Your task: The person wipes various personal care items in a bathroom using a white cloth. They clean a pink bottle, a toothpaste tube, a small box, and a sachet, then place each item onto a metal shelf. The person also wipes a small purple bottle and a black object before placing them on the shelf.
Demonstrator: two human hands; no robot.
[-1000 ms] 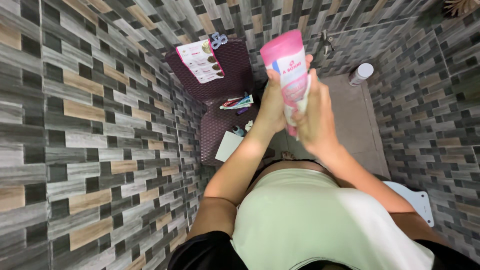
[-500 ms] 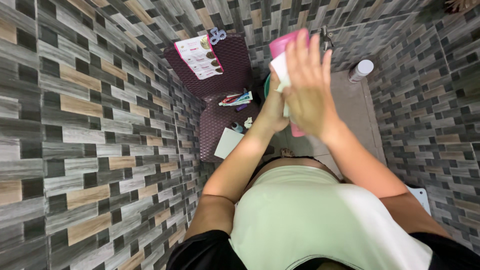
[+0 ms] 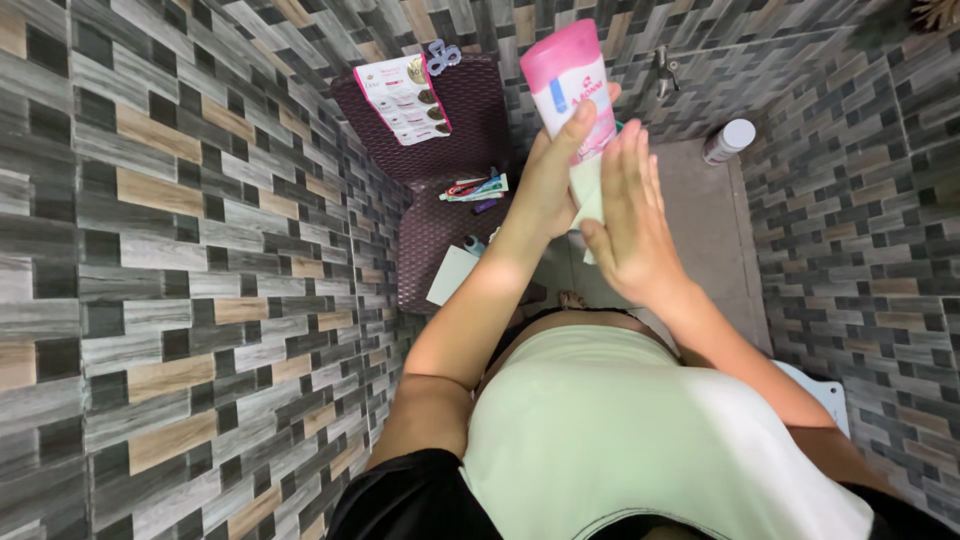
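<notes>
Tiled bathroom — left hand grips the pink bottle; right hand flat-open, just beside it.

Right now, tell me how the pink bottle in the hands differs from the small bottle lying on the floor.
The pink bottle is held upside down, white cap end down, by the left hand, with the right hand open beside it; the small bottle lies untouched on the floor by the wall. The pink bottle looks much larger. It is pink with a printed label; the small bottle is pale with a white cap. Both are capped plastic containers.
</notes>
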